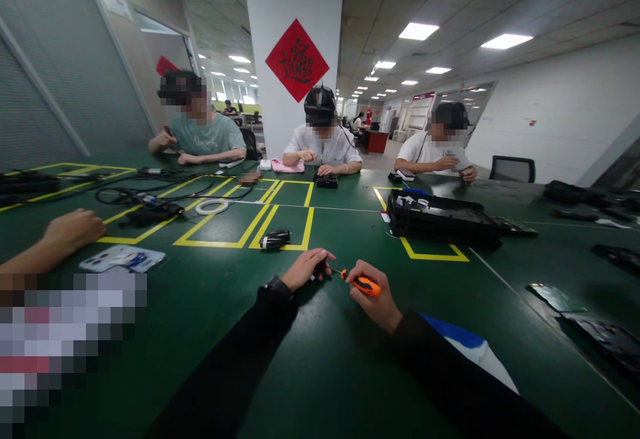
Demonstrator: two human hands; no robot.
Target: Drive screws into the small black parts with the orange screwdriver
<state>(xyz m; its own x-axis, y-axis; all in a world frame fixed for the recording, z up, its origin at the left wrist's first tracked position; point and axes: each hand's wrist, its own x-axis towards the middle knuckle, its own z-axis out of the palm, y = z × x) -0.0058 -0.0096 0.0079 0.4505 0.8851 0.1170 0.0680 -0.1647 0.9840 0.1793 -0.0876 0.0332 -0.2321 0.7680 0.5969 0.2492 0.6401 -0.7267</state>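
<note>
My right hand [373, 292] is wrapped round the handle of an orange and black screwdriver [367, 285], whose thin shaft points left. The tip reaches a small black part [319, 269] that my left hand [306, 271] grips just above the green table [225, 352]. My fingers cover most of that part, so its kind cannot be made out. Beyond my left hand, a small black cylindrical object [275, 239] lies inside a yellow tape outline. A blue and white cloth-like thing [465, 345] sits partly under my right forearm.
A black tray [445, 215] holding small parts stands at the right. Cables [145, 202] and a white ring [211, 207] lie at the left, near a phone-like object [123, 259] and another person's hand [75, 231]. Several people sit across the table. Circuit boards [557, 297] rest far right.
</note>
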